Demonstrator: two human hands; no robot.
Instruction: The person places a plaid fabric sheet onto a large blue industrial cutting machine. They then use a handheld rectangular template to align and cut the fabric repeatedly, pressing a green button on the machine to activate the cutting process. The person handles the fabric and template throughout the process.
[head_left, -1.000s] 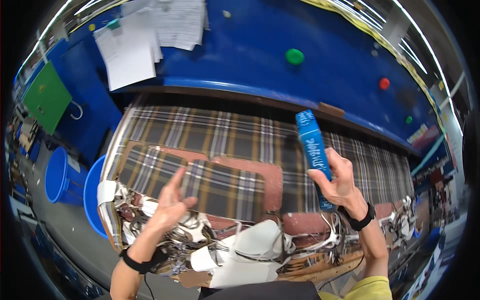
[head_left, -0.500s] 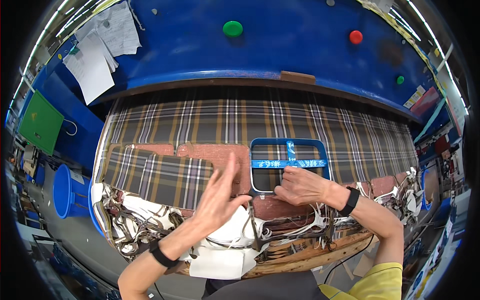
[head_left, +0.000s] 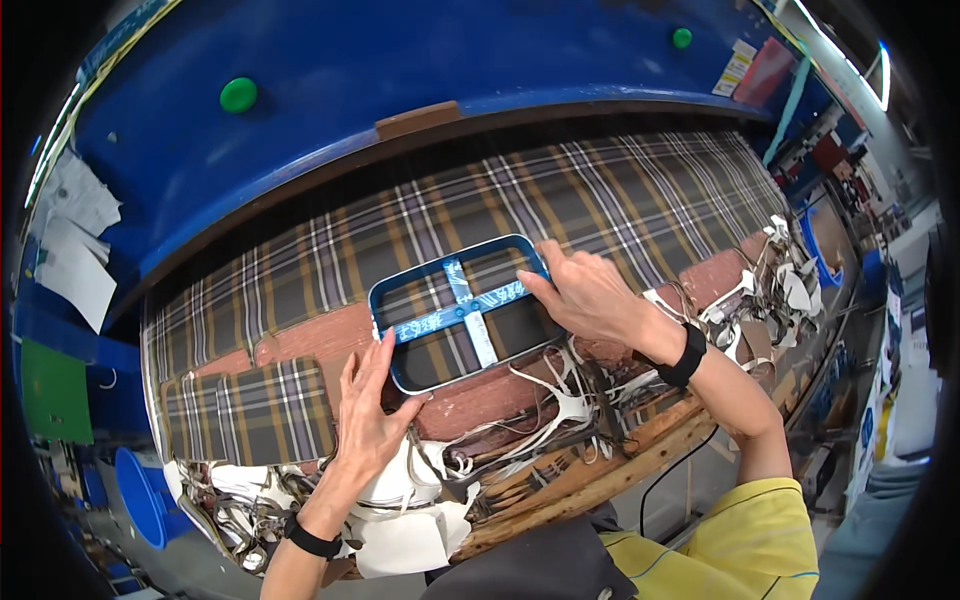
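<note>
A blue cutting die (head_left: 485,308), a rounded rectangular frame with crossed braces, lies on dark plaid fabric (head_left: 590,185). At its right end my right hand (head_left: 600,303) grips the rim, with the thumb inside and the other fingers outside. My left hand (head_left: 368,415) is by the near left corner, its fingers and thumb spread around that corner and touching or almost touching the rim. Reddish-brown board (head_left: 320,340) shows left of the die and along its near side. A loose plaid piece (head_left: 250,410) lies further left.
A blue machine beam (head_left: 330,90) with a green button (head_left: 238,95) spans the far side. Tangled white and dark scraps (head_left: 230,510) line the near edge, above a wooden ledge (head_left: 600,470). A blue bin (head_left: 140,495) stands at lower left.
The view has turned and shifted right. My left hand has come from over the bare board to the die's near left corner. My right hand has moved from its near side to its right rim.
</note>
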